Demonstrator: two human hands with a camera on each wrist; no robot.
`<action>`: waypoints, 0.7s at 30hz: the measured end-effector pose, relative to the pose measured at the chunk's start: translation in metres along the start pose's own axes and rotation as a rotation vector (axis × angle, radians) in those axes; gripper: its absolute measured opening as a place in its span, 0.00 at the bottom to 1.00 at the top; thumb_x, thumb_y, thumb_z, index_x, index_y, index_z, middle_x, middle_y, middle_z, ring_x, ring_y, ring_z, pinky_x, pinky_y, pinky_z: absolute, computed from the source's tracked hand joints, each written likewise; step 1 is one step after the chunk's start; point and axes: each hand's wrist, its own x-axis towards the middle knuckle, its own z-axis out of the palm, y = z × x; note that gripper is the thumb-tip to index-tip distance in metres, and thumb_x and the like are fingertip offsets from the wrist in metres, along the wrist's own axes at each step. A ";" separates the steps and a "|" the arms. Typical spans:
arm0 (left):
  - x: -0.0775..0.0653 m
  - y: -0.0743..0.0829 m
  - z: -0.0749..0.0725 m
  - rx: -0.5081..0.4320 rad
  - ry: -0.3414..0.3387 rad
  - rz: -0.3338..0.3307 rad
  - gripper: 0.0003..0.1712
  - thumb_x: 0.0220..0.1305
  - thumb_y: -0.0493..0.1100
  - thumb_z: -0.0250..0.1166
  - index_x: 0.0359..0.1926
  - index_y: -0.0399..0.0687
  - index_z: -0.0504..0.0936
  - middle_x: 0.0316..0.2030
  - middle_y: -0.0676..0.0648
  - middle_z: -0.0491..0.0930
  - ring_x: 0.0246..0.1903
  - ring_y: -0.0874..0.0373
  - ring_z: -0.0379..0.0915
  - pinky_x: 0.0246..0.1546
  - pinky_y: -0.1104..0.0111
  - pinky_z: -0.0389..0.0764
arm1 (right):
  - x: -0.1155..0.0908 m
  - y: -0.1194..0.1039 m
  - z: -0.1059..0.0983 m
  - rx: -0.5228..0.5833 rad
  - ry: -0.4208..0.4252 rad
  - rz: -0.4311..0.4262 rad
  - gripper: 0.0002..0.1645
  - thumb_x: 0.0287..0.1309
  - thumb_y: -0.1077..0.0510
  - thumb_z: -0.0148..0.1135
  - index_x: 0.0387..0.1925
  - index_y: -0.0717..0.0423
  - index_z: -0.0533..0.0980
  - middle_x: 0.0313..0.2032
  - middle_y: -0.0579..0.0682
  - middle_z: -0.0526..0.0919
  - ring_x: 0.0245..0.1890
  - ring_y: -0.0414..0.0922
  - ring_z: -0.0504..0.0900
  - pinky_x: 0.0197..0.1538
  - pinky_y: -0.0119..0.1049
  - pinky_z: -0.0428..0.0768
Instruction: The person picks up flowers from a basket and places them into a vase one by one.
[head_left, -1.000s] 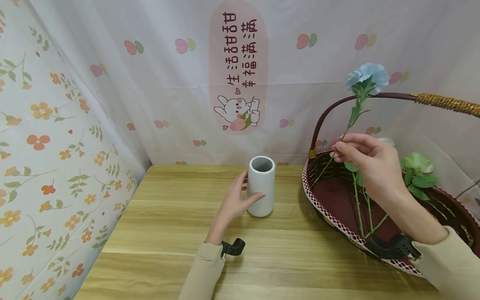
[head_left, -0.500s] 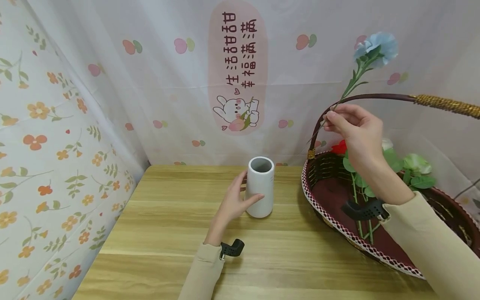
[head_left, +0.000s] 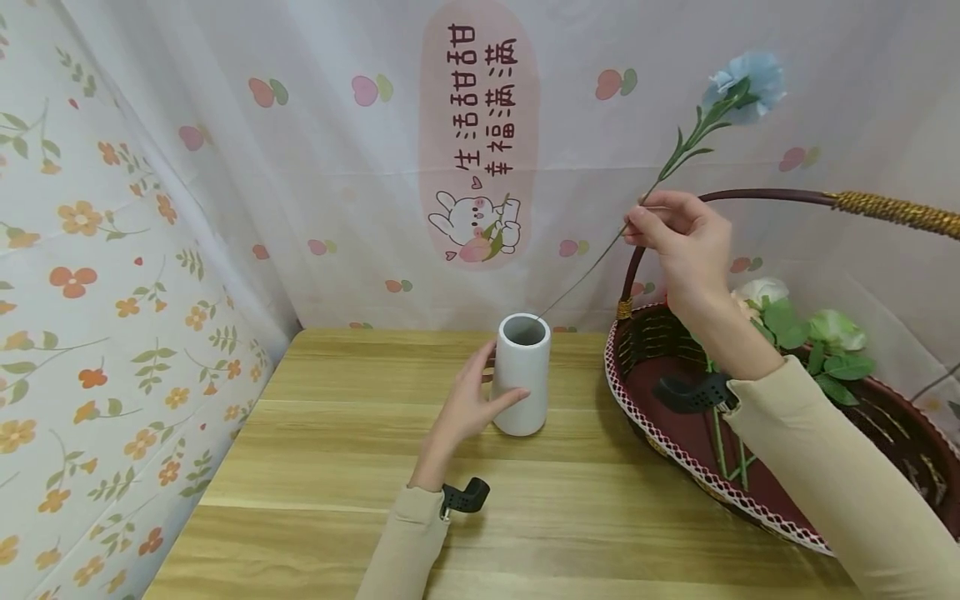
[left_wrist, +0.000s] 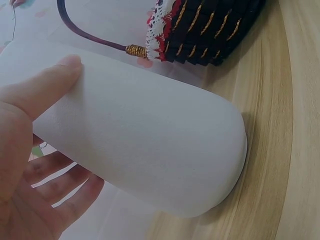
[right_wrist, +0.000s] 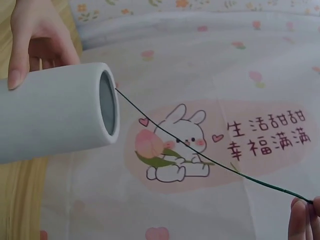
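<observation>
My left hand (head_left: 468,396) holds a white cylindrical vase (head_left: 522,387) upright on the table, thumb on its near side and fingers round the left. The left wrist view shows the thumb (left_wrist: 55,82) against the vase wall (left_wrist: 155,135). Up and to the right, my right hand (head_left: 686,242) pinches the thin stem of a light blue carnation (head_left: 746,87). The bloom points up and right, and the stem slants down to the vase's mouth. In the right wrist view the stem (right_wrist: 185,142) ends at the rim; whether its tip is inside I cannot tell.
A dark woven basket (head_left: 615,379) with lace trim stands on the right, holding several flowers, among them a pale green rose (head_left: 836,329) and a white bloom (head_left: 761,290). Its arched handle (head_left: 757,195) rises behind the right forearm. A printed curtain (head_left: 337,167) backs the wooden table (head_left: 322,467).
My right hand has lifted the carnation out of the basket and moved it left, bringing the stem's lower end to the vase's mouth. The left hand and the vase have stayed put.
</observation>
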 end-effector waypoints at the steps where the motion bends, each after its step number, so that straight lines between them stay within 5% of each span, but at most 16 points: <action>1: 0.000 0.000 0.000 0.002 0.000 0.000 0.49 0.59 0.52 0.76 0.75 0.54 0.61 0.65 0.49 0.71 0.61 0.54 0.70 0.59 0.60 0.78 | -0.001 0.002 0.002 -0.008 -0.006 0.002 0.10 0.57 0.71 0.70 0.41 0.69 0.80 0.29 0.53 0.87 0.27 0.45 0.86 0.39 0.32 0.86; 21: 0.001 -0.002 0.001 0.006 0.005 -0.004 0.49 0.58 0.51 0.77 0.75 0.55 0.61 0.65 0.49 0.70 0.61 0.53 0.70 0.59 0.59 0.78 | -0.022 0.044 0.019 -0.251 -0.096 0.039 0.10 0.60 0.64 0.72 0.43 0.65 0.84 0.33 0.47 0.87 0.30 0.40 0.86 0.43 0.27 0.84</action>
